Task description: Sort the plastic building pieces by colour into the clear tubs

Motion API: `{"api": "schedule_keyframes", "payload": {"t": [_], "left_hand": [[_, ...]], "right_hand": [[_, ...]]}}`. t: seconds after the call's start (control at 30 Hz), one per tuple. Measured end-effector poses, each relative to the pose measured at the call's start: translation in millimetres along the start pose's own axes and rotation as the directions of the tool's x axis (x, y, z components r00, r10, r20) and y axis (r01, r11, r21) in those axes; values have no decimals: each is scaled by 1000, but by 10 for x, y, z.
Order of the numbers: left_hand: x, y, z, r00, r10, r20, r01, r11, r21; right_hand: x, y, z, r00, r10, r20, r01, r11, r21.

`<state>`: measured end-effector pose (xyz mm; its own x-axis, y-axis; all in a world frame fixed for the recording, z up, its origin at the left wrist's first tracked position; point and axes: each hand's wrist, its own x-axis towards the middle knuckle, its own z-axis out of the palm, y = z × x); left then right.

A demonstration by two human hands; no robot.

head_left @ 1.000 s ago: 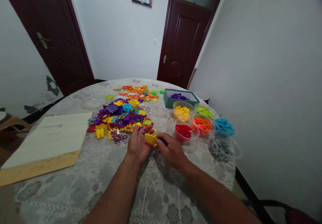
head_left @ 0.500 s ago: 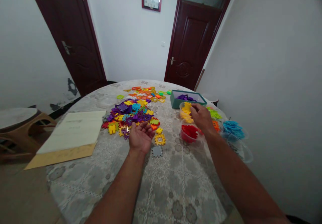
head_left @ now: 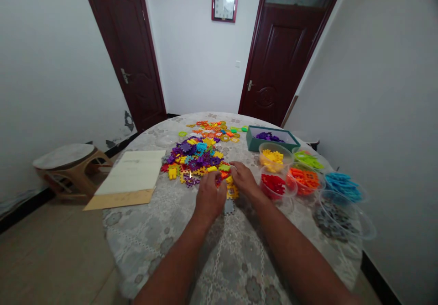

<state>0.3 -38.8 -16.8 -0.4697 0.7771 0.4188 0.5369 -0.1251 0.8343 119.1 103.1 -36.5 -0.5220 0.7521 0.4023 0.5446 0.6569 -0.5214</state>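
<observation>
Both hands rest palm down at the near edge of a pile of colourful interlocking plastic pieces (head_left: 196, 154) on the round table (head_left: 219, 259). My left hand (head_left: 209, 197) shows its back, and its fingers are hidden over the pieces. My right hand (head_left: 243, 179) is just to the right. Its fingers are bent together onto yellow and orange pieces. A yellow square piece (head_left: 233, 191) lies between the hands, and a grey piece (head_left: 228, 207) lies just below it.
To the right stand a teal box of purple pieces (head_left: 270, 137) and clear bowls of yellow (head_left: 273, 155), red (head_left: 273, 184), orange (head_left: 304, 177), green (head_left: 308, 159), blue (head_left: 344, 184) and grey (head_left: 333, 216) pieces. White board on brown card (head_left: 132, 172) at left. Stool (head_left: 68, 163) on the floor.
My right hand came back from the yellow bowl to the pile's near edge. My left hand turned from palm up to palm down. The camera has shifted left.
</observation>
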Motion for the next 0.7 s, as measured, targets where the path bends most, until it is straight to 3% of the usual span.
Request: {"api": "schedule_keyframes", "payload": {"t": [0.07,0.13,0.23,0.47,0.6,0.7], "left_hand": [[-234,-54,4,974,172,148,-206,942,265],[-435,-134,33,959,124,253,-234,851,469],[-570,-255,111,964,6,265,-177,757,629],[-390,-394,237,982,-20,187,-118,709,696],[-375,-455,246,980,73,185,-176,748,640],[-388,-482,234,960,174,221,-270,790,551]], "right_hand": [[150,68,131,1000,22,-1,-22,999,-29],[274,107,237,1000,25,16,-24,999,-41],[377,109,377,998,38,53,-34,997,-72],[295,96,443,991,25,130,-18,998,-56],[45,93,313,979,-52,195,47,998,30],[-183,77,231,979,-91,180,68,989,134]]}}
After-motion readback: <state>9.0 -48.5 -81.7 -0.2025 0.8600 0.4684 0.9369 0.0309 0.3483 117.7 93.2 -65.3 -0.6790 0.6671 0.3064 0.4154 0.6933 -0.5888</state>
